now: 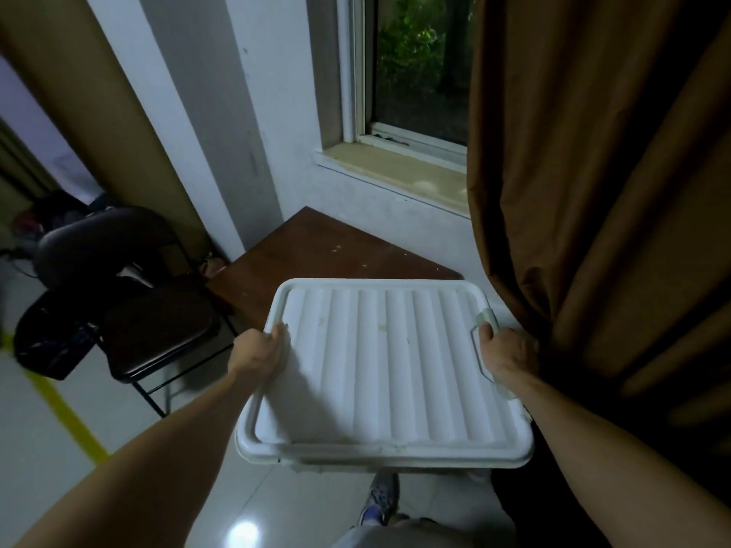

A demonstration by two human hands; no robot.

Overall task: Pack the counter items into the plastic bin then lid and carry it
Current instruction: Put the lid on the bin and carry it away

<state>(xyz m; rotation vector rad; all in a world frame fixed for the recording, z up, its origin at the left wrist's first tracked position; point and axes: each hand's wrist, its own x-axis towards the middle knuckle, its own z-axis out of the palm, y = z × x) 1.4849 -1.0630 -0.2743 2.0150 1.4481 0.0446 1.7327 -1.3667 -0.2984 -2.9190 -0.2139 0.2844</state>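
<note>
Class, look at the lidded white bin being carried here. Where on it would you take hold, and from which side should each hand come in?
Grip the white bin at the middle of its two short sides, one hand from each side, probably best. The left hand wraps the lid's raised left rim; the right hand sits at the translucent latch on the right edge. The ribbed top is broad and flat, offering no hold.
</note>
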